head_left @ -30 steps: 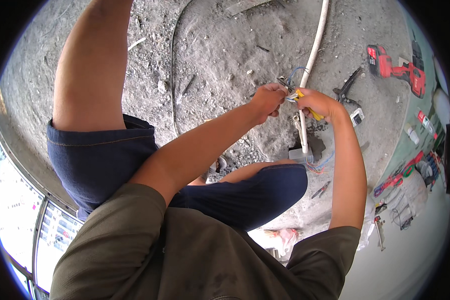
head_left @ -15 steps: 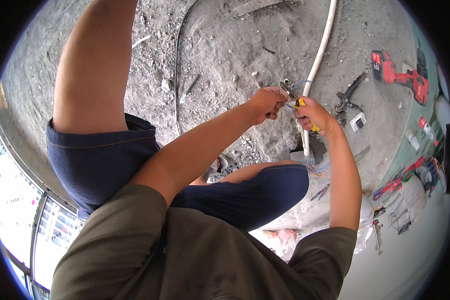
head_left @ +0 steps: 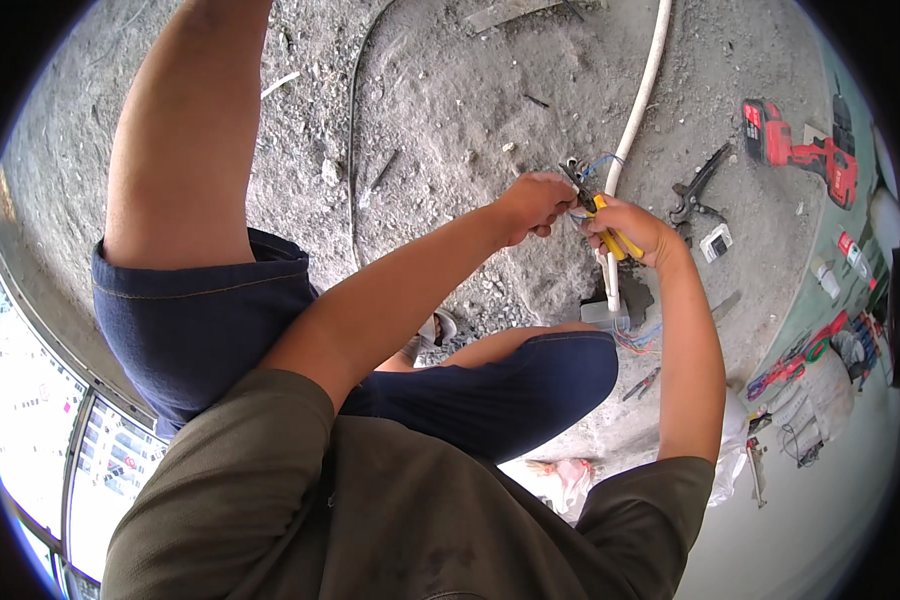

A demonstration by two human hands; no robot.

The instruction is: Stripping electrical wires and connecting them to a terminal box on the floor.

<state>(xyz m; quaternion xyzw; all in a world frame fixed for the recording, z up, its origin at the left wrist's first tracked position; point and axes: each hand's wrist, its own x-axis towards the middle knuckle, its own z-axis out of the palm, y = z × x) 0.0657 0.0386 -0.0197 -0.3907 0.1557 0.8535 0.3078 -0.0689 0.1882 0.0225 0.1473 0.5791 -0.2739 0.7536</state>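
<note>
My right hand [head_left: 632, 228] is wrapped around pliers [head_left: 613, 238] with yellow handles, both of which show, a little apart. The dark jaws point up and left, toward the fingertips of my left hand [head_left: 535, 207]. That hand is closed in a pinch beside the jaws, on thin wires that are mostly hidden by the fingers. A blue wire [head_left: 602, 161] loops out just beyond the jaws. Behind my right hand runs a white conduit pipe [head_left: 638, 110], its lower end near a hole in the floor where loose coloured wires [head_left: 637, 340] stick out.
Rough, gritty concrete surrounds me. To the right lie a black clamp-like tool [head_left: 698, 188], a small white square piece [head_left: 716, 242] and a red cordless drill [head_left: 805, 155]. Tools and bags [head_left: 820, 385] line the right wall. A black cable [head_left: 353, 130] curves along the floor at left.
The pliers have turned slightly in my right hand, and their yellow handles now show spread farther apart. My left hand stays in nearly the same place.
</note>
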